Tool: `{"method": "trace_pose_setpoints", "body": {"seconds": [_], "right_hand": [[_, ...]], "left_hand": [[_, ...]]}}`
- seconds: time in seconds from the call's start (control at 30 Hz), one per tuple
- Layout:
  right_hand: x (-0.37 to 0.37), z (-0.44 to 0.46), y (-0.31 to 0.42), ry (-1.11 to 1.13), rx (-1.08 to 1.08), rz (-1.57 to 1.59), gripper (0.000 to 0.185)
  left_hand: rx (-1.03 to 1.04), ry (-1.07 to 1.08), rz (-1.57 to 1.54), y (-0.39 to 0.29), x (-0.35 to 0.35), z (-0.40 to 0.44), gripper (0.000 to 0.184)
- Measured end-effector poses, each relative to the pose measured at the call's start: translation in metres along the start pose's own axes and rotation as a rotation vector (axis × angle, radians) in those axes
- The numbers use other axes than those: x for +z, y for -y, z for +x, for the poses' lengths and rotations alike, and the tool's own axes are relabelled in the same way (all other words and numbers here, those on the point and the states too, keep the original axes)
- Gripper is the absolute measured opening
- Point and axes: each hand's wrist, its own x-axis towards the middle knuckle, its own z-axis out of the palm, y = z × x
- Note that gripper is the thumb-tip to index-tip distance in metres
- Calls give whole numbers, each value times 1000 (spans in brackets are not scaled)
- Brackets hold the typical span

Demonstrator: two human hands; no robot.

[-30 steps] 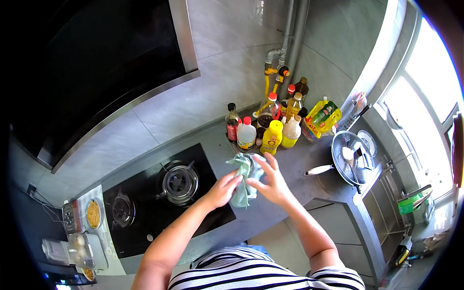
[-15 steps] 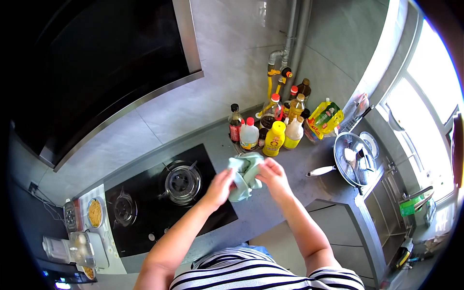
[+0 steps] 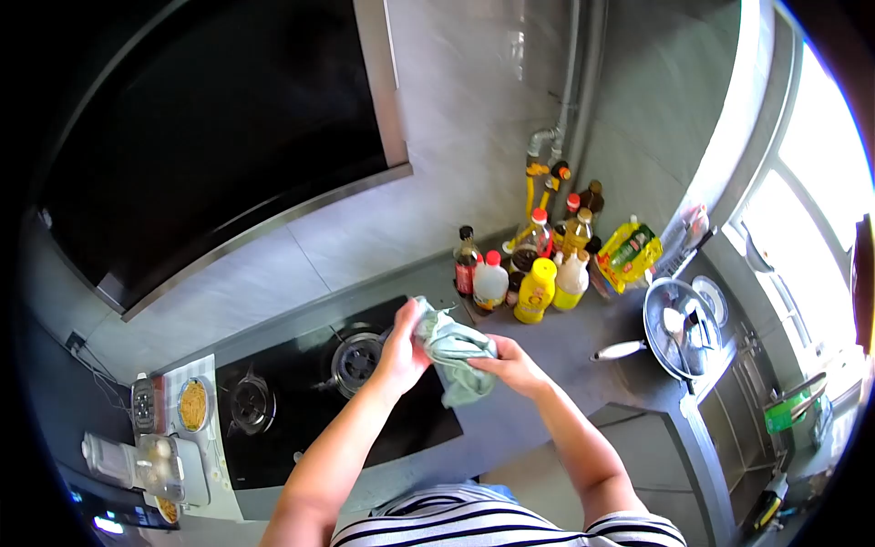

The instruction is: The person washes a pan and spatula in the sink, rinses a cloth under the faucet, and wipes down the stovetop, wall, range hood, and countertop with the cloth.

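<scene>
Both hands grip a pale green cloth (image 3: 460, 351), bunched and partly folded, in the air over the right side of the black gas stove (image 3: 314, 438). My left hand (image 3: 403, 354) is closed round the cloth's upper left end. At its right edge, my right hand (image 3: 518, 366) pinches the fabric between thumb and fingers. A loose corner of the cloth hangs down between the hands. The round burner (image 3: 357, 363) lies just left of my left hand. Beyond the cloth stands a yellow bottle (image 3: 536, 292), with a white-bodied bottle (image 3: 490, 283) beside it.
Several sauce bottles and a yellow-green pouch (image 3: 629, 255) crowd the back corner. To the right sits a wok (image 3: 670, 328) with a glass lid, its handle (image 3: 620, 350) pointing left. A range hood (image 3: 273, 214) overhangs the stove. A bowl of yellow food (image 3: 193, 404) is at the left.
The cloth has been turned and drawn out sideways between my hands. My left hand has tilted more upright, and my right hand has moved slightly lower. The camera view has shifted.
</scene>
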Motion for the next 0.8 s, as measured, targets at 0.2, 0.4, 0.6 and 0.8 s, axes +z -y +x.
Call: {"method": "trace_pose_setpoints", "body": {"seconds": [0.2,0.4,0.6,0.8], "right_hand": [[32,37,33,-169,-315,57,27],[82,70,83,-475,-870,-899,56],[81,150,88,-445,-828,-619,31],[84,277,275,-751,-1353,-855,52]], "left_hand": [[340,188,747,2,-22,5,56],[228,111,-97,-38,12,2,40],[380,170,247,-94,-6,20,45],[704,-137,594,-202,-20,-27,56]]}}
